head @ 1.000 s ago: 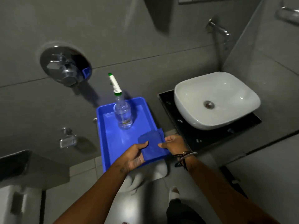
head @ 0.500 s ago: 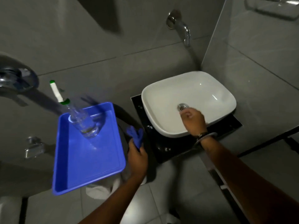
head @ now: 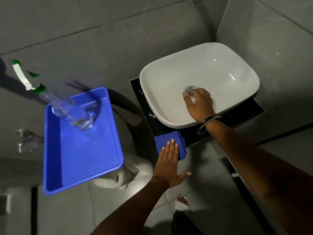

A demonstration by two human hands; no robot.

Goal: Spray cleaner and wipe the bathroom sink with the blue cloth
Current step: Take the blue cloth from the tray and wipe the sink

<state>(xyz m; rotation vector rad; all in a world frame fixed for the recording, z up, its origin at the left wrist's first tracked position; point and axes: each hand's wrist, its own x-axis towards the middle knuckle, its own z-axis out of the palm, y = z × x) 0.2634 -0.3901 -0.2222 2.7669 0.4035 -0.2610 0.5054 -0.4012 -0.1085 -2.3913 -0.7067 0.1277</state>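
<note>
A white basin sink [head: 169, 78] sits on a black counter [head: 250, 109] against grey tiled walls. My right hand [head: 199, 104] reaches into the bowl, fingers spread next to the metal drain [head: 190, 89], holding nothing. The folded blue cloth [head: 164, 141] lies on the counter's front left corner, and my left hand [head: 169, 163] rests flat on it with the fingers straight. A clear spray bottle [head: 74, 116] with a white and green nozzle stands in the blue tray [head: 81, 158] at the left.
The blue tray rests on something draped in white fabric [head: 125, 173]. A metal wall fitting [head: 23, 139] sits at the far left. Grey floor tiles lie below, and a foot in a white sandal [head: 183, 202] shows at the bottom.
My left hand carried the blue cloth from the tray to the counter corner and now lies flat on it. My right hand went from the cloth into the sink bowl by the drain.
</note>
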